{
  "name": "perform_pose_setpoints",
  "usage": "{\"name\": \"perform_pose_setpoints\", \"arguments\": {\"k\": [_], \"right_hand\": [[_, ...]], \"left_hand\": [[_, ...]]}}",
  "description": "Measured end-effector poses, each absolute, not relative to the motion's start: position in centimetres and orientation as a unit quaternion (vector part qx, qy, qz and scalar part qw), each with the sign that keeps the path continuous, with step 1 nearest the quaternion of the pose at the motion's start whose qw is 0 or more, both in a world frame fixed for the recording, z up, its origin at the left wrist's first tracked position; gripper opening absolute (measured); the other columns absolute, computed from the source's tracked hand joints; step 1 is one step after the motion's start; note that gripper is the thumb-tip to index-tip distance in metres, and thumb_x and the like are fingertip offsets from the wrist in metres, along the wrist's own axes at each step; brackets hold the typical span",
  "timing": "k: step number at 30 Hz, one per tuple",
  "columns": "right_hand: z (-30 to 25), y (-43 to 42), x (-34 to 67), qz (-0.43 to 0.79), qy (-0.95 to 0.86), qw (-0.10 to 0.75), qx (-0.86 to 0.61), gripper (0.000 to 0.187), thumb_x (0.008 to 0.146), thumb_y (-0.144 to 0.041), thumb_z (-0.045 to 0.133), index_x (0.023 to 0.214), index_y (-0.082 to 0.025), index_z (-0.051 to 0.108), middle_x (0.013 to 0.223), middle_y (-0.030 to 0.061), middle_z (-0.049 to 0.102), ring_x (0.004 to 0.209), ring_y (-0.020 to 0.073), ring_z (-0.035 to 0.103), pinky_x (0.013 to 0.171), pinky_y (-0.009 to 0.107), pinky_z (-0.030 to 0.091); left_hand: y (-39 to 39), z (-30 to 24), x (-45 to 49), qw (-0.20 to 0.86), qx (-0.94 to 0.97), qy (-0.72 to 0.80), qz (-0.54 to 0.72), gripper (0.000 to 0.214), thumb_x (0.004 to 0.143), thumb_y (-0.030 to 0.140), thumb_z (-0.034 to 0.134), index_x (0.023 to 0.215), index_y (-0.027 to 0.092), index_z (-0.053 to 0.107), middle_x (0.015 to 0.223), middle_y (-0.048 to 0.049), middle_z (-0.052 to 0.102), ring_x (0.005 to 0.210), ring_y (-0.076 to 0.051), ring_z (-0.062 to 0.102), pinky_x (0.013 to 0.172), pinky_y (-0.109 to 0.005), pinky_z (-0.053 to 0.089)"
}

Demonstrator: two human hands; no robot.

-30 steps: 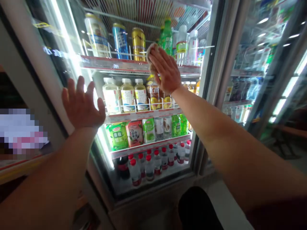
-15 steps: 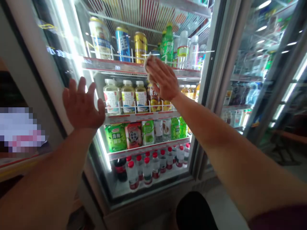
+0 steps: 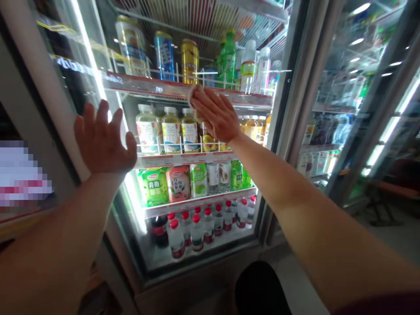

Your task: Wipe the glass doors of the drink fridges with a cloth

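Note:
A glass door [image 3: 203,270] of a lit drinks fridge stands closed in front of me. My left hand [image 3: 104,146] is open, fingers spread, at the left side of the door by the bright light strip; whether the palm touches the glass I cannot tell. With fingers together, my right hand [image 3: 218,116] presses a pale cloth [image 3: 191,97] flat against the glass. Most of the cloth is hidden under the fingers. Behind that hand are the upper shelf's edge and some bottles on the shelf below it.
Behind the glass, shelves hold cans [image 3: 164,57], tea bottles [image 3: 147,131], green packs [image 3: 154,186] and red-capped water bottles [image 3: 176,240]. To the right stands another glass-fronted fridge [image 3: 323,127]. My dark-clad knee [image 3: 260,288] shows at the bottom.
My right hand has slid the cloth slightly left and down across the glass. My left hand appears a little further left as the view shifts, still spread.

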State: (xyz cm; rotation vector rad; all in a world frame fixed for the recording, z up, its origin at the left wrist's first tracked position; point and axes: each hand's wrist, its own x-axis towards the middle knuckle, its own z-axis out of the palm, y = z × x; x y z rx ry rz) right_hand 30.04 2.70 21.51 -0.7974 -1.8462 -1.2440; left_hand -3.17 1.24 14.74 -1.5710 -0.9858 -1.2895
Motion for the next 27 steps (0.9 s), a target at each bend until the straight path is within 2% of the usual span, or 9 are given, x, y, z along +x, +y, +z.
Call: {"name": "perform_pose_setpoints", "arguments": {"k": [4,6,8,12,16,18,20,24,27], "right_hand": [[21.6,3.9,30.5,-0.431,-0.6,0.548,-0.392,0.058,0.099,-0.026,0.027,0.157,-0.027,0.034,0.159,0.0017,0.04,0.156,0.0252,0.019,0.127,0.056,0.026],[21.6,4.5,30.6,-0.416,-0.559,0.585,-0.415,0.059,0.099,-0.024,0.024,0.157,-0.023,0.033,0.159,0.0049,0.039,0.156,0.0277,0.019,0.126,0.059,0.026],[21.3,4.3,30.3,-0.437,-0.582,0.556,-0.401,0.057,0.1,-0.024,0.025,0.156,-0.024,0.036,0.159,0.0032,0.038,0.156,0.0268,0.019,0.127,0.057,0.026],[20.9,3.5,29.7,-0.478,-0.685,0.445,-0.324,0.053,0.101,-0.025,0.031,0.151,-0.034,0.043,0.159,-0.0067,0.038,0.156,0.0211,0.021,0.129,0.048,0.027],[21.1,4.0,30.4,-0.429,-0.601,0.531,-0.417,0.058,0.1,-0.025,0.028,0.157,-0.025,0.034,0.162,0.0019,0.033,0.156,0.0281,0.016,0.128,0.058,0.024],[21.1,4.0,30.5,-0.421,-0.575,0.538,-0.45,0.06,0.099,-0.026,0.028,0.159,-0.021,0.03,0.162,0.0063,0.034,0.156,0.0307,0.016,0.127,0.06,0.023],[21.0,3.3,30.2,-0.438,-0.616,0.484,-0.441,0.061,0.099,-0.029,0.032,0.16,-0.023,0.027,0.161,0.0057,0.035,0.156,0.0307,0.015,0.128,0.06,0.023],[20.5,2.1,29.2,-0.476,-0.727,0.362,-0.337,0.058,0.1,-0.035,0.035,0.158,-0.032,0.03,0.162,-0.0021,0.034,0.157,0.0255,0.015,0.129,0.054,0.023],[20.6,2.9,29.4,-0.467,-0.67,0.46,-0.348,0.055,0.101,-0.033,0.028,0.156,-0.03,0.034,0.161,-0.0008,0.035,0.156,0.0234,0.018,0.128,0.052,0.025]], "left_hand": [[1.2,14.7,-3.2,0.422,-0.628,-0.408,-0.511,0.069,0.091,0.04,0.046,0.156,0.023,0.031,0.167,-0.0032,0.023,0.157,-0.023,0.01,0.126,-0.052,0.011],[1.2,14.7,-3.2,0.424,-0.627,-0.411,-0.508,0.068,0.092,0.04,0.046,0.156,0.023,0.031,0.167,-0.0024,0.023,0.157,-0.023,0.01,0.126,-0.052,0.011],[1.2,14.7,-3.3,0.426,-0.628,-0.413,-0.503,0.067,0.093,0.039,0.045,0.156,0.024,0.029,0.167,-0.0015,0.021,0.157,-0.021,0.009,0.127,-0.052,0.01],[1.2,14.7,-3.3,0.423,-0.632,-0.414,-0.499,0.067,0.093,0.038,0.045,0.157,0.025,0.028,0.168,-0.0006,0.019,0.157,-0.02,0.007,0.127,-0.05,0.009],[1.1,14.8,-3.3,0.407,-0.638,-0.411,-0.508,0.067,0.093,0.039,0.043,0.156,0.024,0.028,0.168,-0.0008,0.02,0.157,-0.022,0.008,0.126,-0.053,0.008],[1.0,14.8,-3.3,0.403,-0.641,-0.409,-0.509,0.067,0.093,0.039,0.043,0.156,0.024,0.028,0.168,-0.0008,0.02,0.157,-0.023,0.008,0.126,-0.054,0.008],[1.0,14.8,-3.3,0.408,-0.638,-0.409,-0.509,0.066,0.093,0.038,0.044,0.156,0.024,0.028,0.168,-0.0005,0.02,0.157,-0.023,0.008,0.126,-0.054,0.009],[1.1,14.7,-3.2,0.422,-0.627,-0.414,-0.507,0.067,0.092,0.037,0.047,0.156,0.024,0.031,0.167,-0.0016,0.023,0.157,-0.021,0.01,0.127,-0.052,0.011],[1.0,14.7,-2.9,0.426,-0.622,-0.412,-0.512,0.066,0.091,0.036,0.049,0.154,0.022,0.035,0.166,-0.0037,0.026,0.156,-0.023,0.013,0.127,-0.052,0.013]]}}
